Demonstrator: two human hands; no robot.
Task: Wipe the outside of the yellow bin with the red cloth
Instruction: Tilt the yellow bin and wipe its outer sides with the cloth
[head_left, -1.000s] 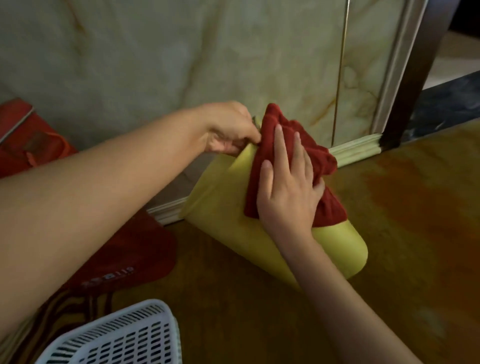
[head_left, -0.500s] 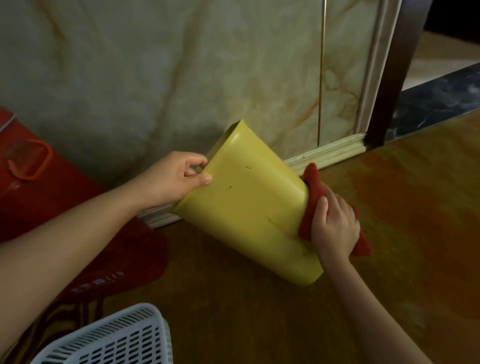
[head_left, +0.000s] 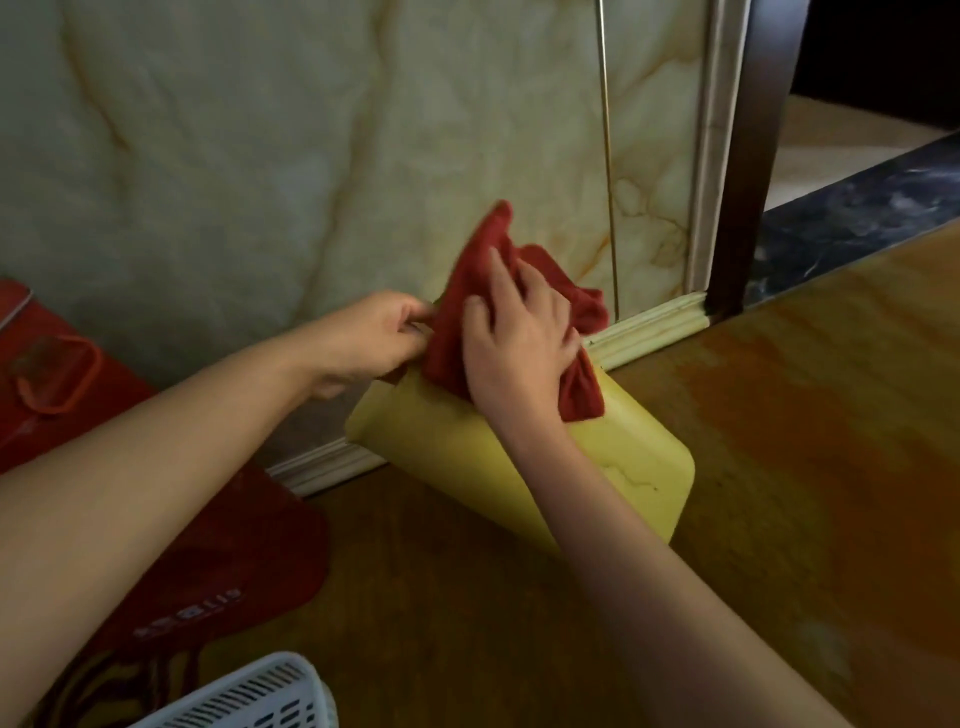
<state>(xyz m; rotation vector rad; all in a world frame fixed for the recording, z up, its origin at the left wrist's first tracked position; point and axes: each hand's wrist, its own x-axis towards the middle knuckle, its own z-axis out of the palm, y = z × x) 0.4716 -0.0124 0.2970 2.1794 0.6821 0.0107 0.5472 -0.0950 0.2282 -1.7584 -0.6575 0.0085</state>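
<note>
The yellow bin (head_left: 447, 452) lies tilted on the brown floor, its mouth toward the marble wall and its base toward me at the right. My left hand (head_left: 374, 338) grips the bin's rim at the far end. My right hand (head_left: 519, 338) presses the red cloth (head_left: 467, 291) flat against the upper part of the bin's outer side, near the rim. The cloth bunches up above my fingers and hangs down past my palm on the right. The rim itself is mostly hidden by the cloth and my hands.
A marble wall with a skirting board (head_left: 644, 322) runs just behind the bin. A red bag (head_left: 218, 551) lies at the left, a white slotted basket (head_left: 249, 696) at the bottom left. A dark door frame (head_left: 748, 156) stands at the right.
My right hand has swept the cloth from the bin's base end up to its rim end. My left hand keeps hold of the rim; the bin's base now rests lower and further right.
</note>
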